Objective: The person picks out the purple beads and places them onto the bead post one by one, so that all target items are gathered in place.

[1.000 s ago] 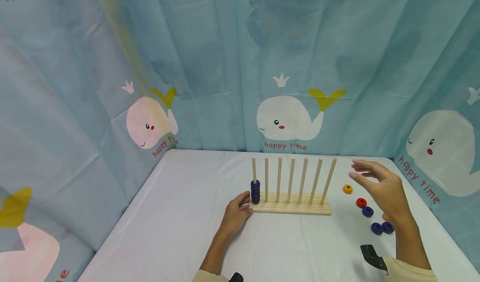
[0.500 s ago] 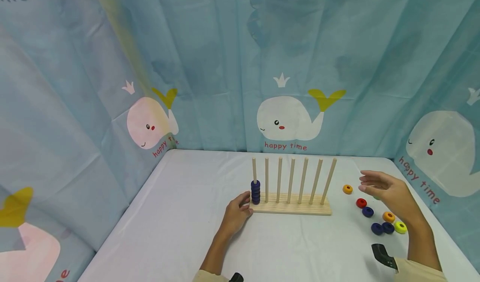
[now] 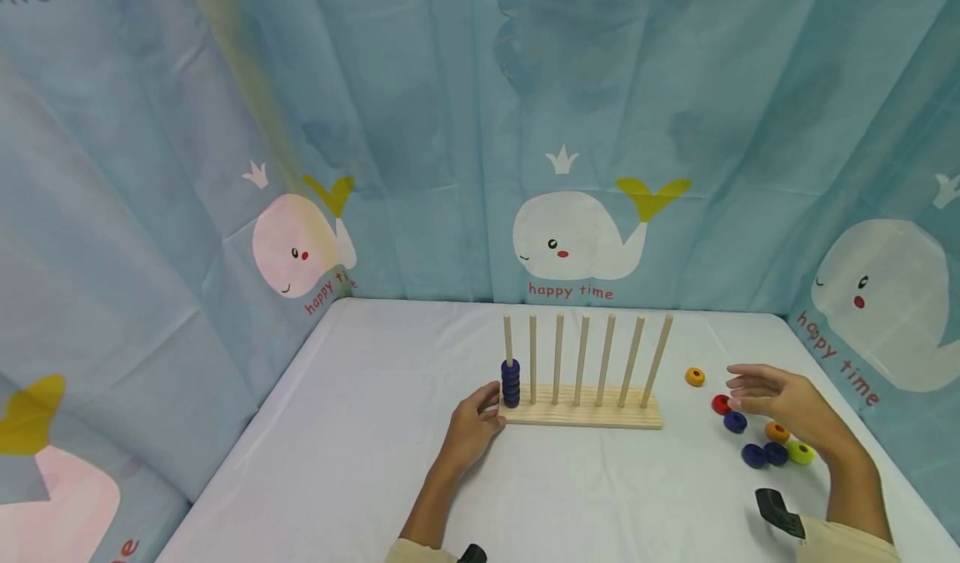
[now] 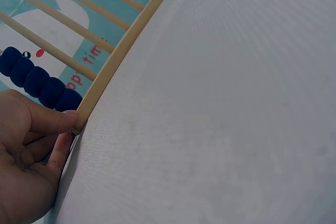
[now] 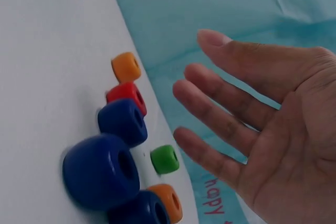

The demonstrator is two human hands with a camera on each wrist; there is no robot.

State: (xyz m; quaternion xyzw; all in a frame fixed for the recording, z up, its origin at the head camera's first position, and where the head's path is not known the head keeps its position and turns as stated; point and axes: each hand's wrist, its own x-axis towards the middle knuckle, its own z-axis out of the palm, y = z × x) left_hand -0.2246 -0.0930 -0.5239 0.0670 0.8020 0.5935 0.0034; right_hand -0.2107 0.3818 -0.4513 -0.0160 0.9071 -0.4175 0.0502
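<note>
A wooden peg rack (image 3: 581, 417) with a row of upright pegs stands on the white table. Dark blue beads (image 3: 511, 384) are stacked on its leftmost peg. My left hand (image 3: 471, 431) holds the left end of the rack's base (image 4: 113, 69), thumb on the front edge beside the blue beads. Over the loose beads at the right hovers my right hand (image 3: 795, 405), fingers apart and nothing between them. Below it lie a red bead (image 3: 721, 404), a blue bead (image 3: 735, 422) and an orange bead (image 3: 777, 432). In the right wrist view a green bead (image 5: 165, 159) also shows.
Another orange bead (image 3: 695, 376) lies right of the rack. Two blue beads (image 3: 753, 455) and a yellow bead (image 3: 800, 452) are nearer the front. A blue whale-print curtain (image 3: 420, 130) surrounds the white table (image 3: 360, 430).
My right hand has moved right and down toward the table, above the loose beads. The orange and yellow beads near its wrist have come into fuller sight. My left hand and the rack stay put.
</note>
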